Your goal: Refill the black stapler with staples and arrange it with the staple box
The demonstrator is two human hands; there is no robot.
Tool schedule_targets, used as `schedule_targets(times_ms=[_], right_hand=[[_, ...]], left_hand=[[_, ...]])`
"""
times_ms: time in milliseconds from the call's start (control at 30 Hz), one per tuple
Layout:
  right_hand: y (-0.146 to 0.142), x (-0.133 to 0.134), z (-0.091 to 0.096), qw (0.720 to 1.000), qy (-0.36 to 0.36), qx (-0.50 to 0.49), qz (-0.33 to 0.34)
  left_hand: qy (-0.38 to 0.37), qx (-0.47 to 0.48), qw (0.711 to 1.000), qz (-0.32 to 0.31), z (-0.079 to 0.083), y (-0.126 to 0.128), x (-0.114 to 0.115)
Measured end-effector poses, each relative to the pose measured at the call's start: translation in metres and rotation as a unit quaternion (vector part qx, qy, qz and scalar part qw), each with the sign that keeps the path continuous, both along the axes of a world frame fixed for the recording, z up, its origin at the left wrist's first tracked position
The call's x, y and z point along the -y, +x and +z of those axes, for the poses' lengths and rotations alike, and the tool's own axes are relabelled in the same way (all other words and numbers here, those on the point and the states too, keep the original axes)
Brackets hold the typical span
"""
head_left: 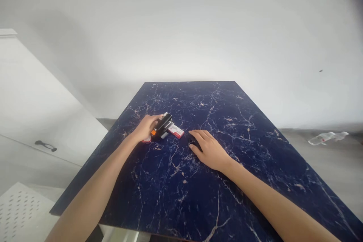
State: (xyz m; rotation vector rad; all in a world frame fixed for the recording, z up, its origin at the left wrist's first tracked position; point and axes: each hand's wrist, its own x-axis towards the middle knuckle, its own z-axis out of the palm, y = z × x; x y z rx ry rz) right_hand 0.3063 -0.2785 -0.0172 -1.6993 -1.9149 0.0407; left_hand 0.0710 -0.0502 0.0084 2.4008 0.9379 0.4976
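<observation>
My left hand (146,127) is wrapped round a black stapler (162,125) with an orange end, which rests on the dark blue marble-patterned table (241,151). A small red and white box (176,131) lies right beside the stapler, partly under it. My right hand (208,148) lies palm down on the table just right of the box, fingers stretched out; something small and dark (195,145) sits under its fingers and I cannot make it out.
A white cabinet (34,121) with a dark handle (45,145) stands to the left. A white perforated surface (19,208) is at the lower left. A clear plastic bottle (327,137) lies on the floor at the right. A white wall rises behind.
</observation>
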Motion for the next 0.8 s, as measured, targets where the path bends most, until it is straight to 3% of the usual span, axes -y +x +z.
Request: schedule_targets(times_ms=[133,233,367,500,600,700,800], right_hand=[[0.001,0.000,0.004,0.997,0.024,-0.050,-0.047],[0.004,0.002,0.006,0.996,0.010,-0.085,-0.019],[0.008,0.003,0.008,0.994,-0.030,-0.102,0.014],[0.009,0.002,0.009,0.994,-0.043,-0.096,0.034],[0.008,0.000,0.010,0.994,-0.043,-0.095,0.019],[0.005,0.001,0.011,0.993,-0.046,-0.103,-0.046],[0.004,0.003,0.012,0.990,-0.054,-0.112,-0.071]], left_hand=[[0.000,-0.004,0.993,-0.115,-0.002,0.021,0.037],[0.010,0.006,0.983,-0.182,-0.004,0.028,0.055],[-0.031,-0.004,0.981,-0.193,0.015,0.014,0.059],[-0.052,-0.071,0.964,-0.249,0.033,-0.005,0.055],[-0.016,-0.071,0.973,-0.220,0.032,-0.006,0.056],[0.043,-0.052,0.982,-0.176,0.025,0.001,0.059],[0.108,-0.036,0.977,-0.183,0.022,0.007,0.066]])
